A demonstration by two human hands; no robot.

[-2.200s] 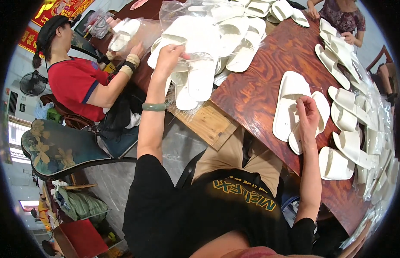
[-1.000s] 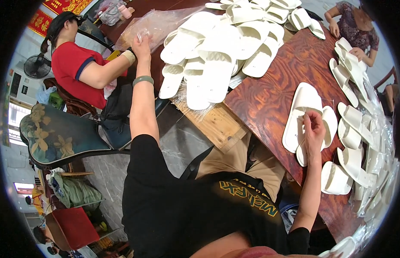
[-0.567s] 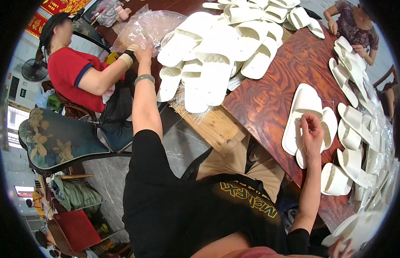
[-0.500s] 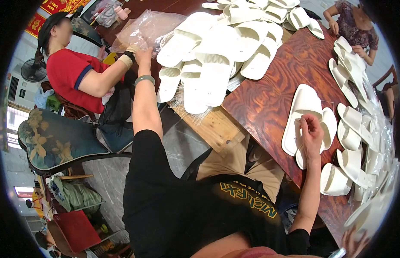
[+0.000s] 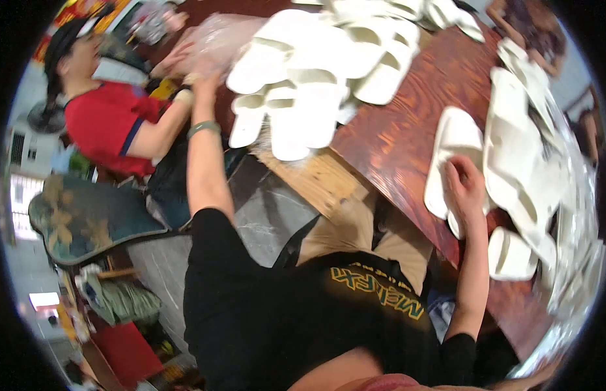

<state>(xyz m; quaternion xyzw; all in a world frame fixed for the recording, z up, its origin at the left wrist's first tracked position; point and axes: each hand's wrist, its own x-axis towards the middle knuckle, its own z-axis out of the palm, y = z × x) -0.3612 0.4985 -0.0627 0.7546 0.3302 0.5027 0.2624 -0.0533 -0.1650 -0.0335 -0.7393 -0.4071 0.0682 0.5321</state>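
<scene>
Left hand fingers grip clear plastic bag off the dark wooden counter edge; right hand fingers flat on white foam slipper — slipper piles crowd both sides.

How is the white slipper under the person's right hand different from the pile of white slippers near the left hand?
The slipper under the right hand lies flat on bare table, pressed by the palm; the slipper pile near the left hand is heaped, untouched. The slipper lies near the person's body; the pile lies farther away, hanging over the table edge beside a clear plastic bag. Both are white, open-toed.
</scene>
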